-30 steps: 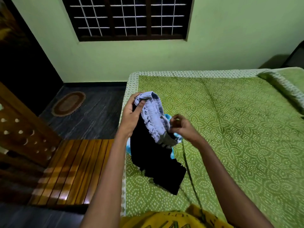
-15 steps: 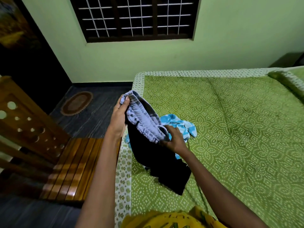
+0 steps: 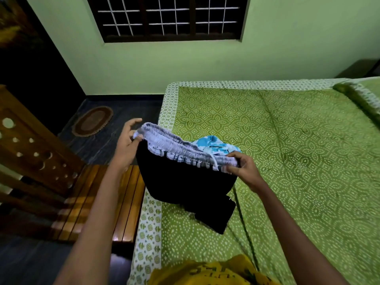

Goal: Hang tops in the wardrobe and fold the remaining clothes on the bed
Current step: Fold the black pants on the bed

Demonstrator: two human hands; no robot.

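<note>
Left hand (image 3: 126, 145): pinching one end of the pale elastic waistband (image 3: 181, 150), thumb and lower fingers on it, upper fingers lifting free.
Right hand (image 3: 243, 166): pinching the other end, fingers curling over the band.
Black garment (image 3: 186, 186): hanging between both hands at the bed's (image 3: 298, 161) near-left corner, hem dragging on the sheet; likely being spread flat for folding.
Blue-white cloth (image 3: 214, 145): lying on the bed behind it, waiting.

Dim indoor light on my feed, window (image 3: 166, 17) black. Glare on the wooden bench (image 3: 123, 233) slats. Left side sinks into shadow. Wide-angle bending at edges; right hand (image 3: 244, 167) slightly motion-blurred.
</note>
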